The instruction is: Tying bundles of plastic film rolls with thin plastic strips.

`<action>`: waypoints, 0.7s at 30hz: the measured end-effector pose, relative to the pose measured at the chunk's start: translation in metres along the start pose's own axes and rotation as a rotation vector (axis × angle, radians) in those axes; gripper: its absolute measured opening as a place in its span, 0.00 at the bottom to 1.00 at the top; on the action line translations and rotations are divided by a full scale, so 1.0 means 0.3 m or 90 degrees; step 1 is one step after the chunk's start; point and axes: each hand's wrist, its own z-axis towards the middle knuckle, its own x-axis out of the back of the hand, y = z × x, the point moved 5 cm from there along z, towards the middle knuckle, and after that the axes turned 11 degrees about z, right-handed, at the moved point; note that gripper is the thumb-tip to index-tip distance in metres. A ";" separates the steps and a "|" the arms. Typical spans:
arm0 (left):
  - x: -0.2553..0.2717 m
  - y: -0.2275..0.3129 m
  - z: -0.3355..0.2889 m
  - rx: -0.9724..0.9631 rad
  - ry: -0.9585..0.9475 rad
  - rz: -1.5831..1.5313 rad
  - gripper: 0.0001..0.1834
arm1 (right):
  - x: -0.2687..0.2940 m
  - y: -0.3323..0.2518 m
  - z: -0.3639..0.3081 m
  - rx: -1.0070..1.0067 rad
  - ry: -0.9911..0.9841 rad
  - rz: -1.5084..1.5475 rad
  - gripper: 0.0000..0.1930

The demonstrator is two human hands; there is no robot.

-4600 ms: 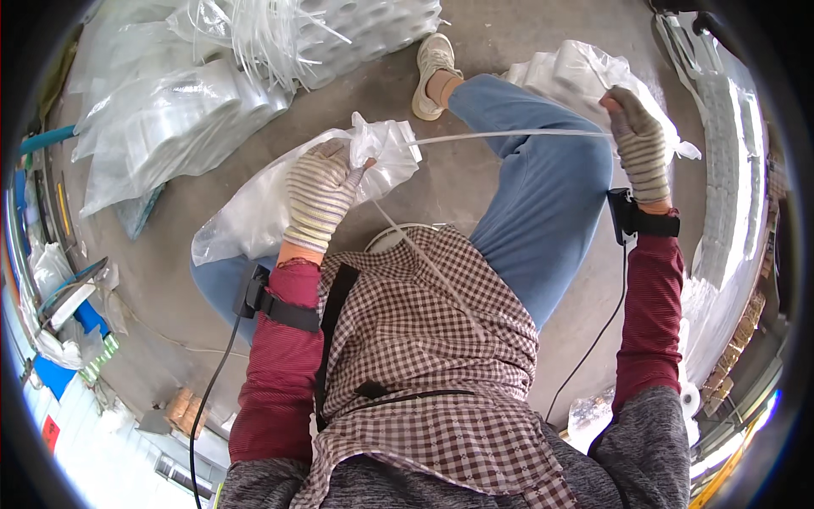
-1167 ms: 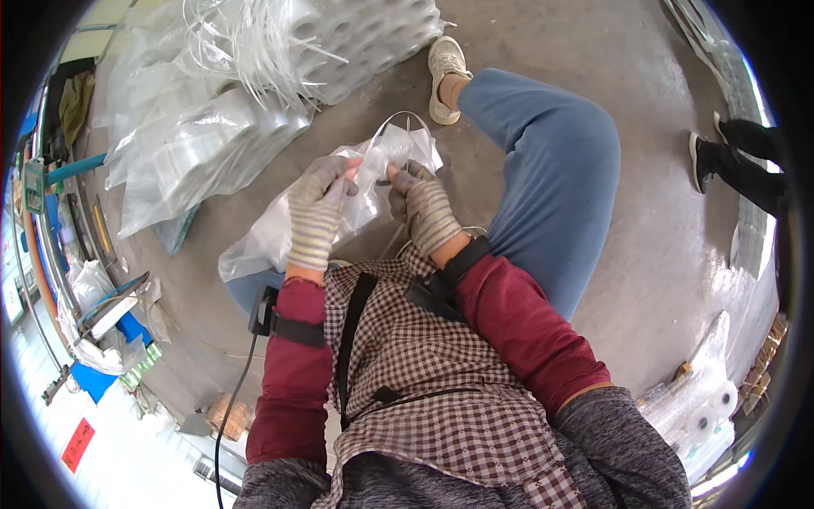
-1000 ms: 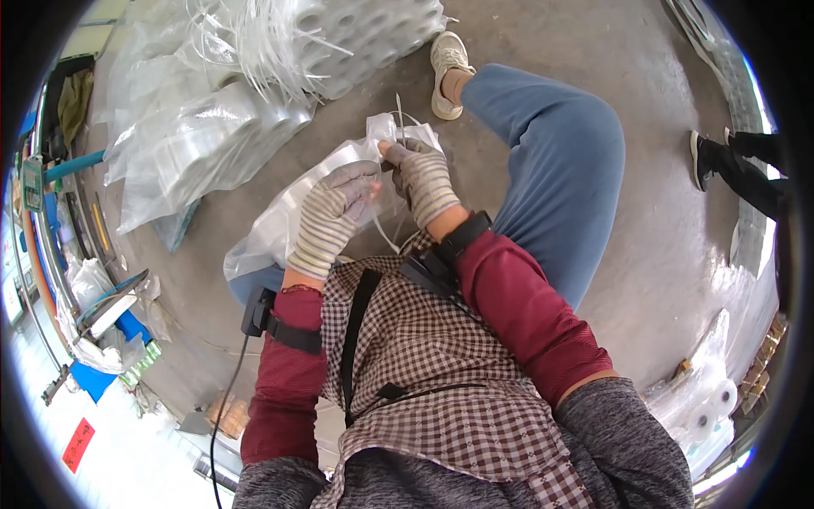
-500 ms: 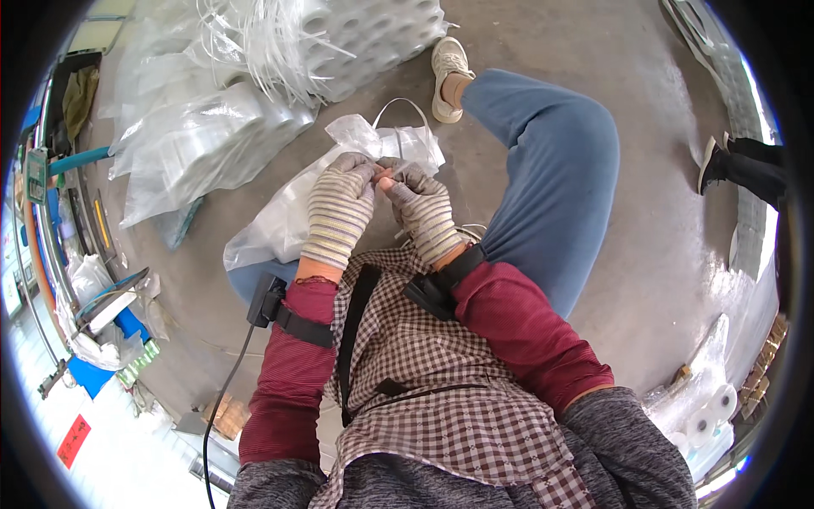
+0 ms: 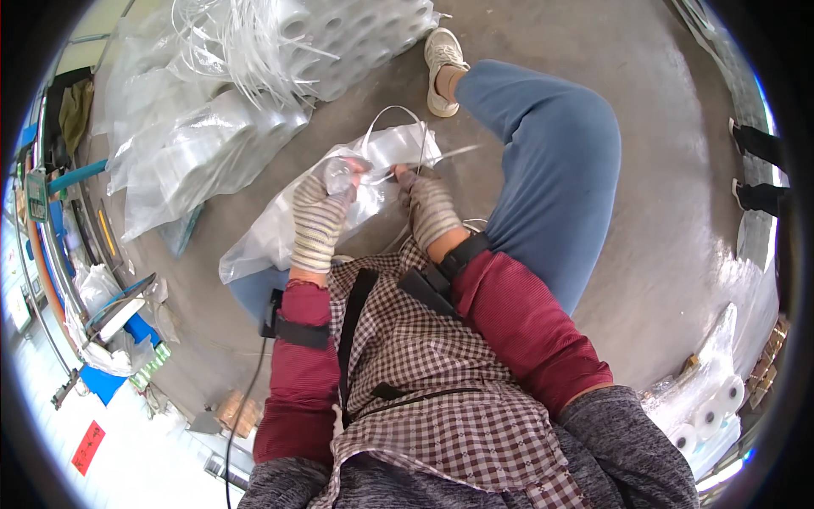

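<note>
A clear plastic bag (image 5: 271, 216), with whitish contents, lies slantwise in front of me, its lower end over my left leg. My left hand (image 5: 320, 208), in a striped knit glove with bare fingertips, is closed on a bunched part of the bag. Just to the right, my right hand (image 5: 426, 204), gloved alike, pinches a thin white plastic strap (image 5: 421, 144). This strap arches in a loop over the bag's far end, and a loose tail sticks out to the right. The fingers of the two hands are a short gap apart.
Wrapped clear rolls (image 5: 339, 42) are piled at the far left, with a bundle of loose white straps (image 5: 246, 51) on top. More rolls (image 5: 708, 416) lie at the lower right. Another person's dark-trousered legs (image 5: 759, 170) show at the right edge. Shelving with tools lines the left.
My hands have drawn apart from their meeting point, the left one moving left and down. A strap tail now sticks out to the right. The other person's feet have shifted.
</note>
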 end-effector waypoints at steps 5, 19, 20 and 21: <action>-0.015 0.097 -0.002 -0.101 -0.159 0.244 0.21 | -0.035 -0.104 0.015 0.145 -0.043 -0.138 0.07; -0.057 0.048 0.009 -0.195 0.078 0.512 0.09 | -0.134 -0.170 -0.033 0.137 -0.138 -0.396 0.04; -0.058 0.052 0.002 -0.194 0.083 0.487 0.10 | -0.110 -0.146 -0.037 0.037 -0.122 -0.258 0.05; -0.056 0.046 0.005 -0.187 0.077 0.447 0.10 | -0.104 -0.133 -0.044 0.000 -0.110 -0.235 0.07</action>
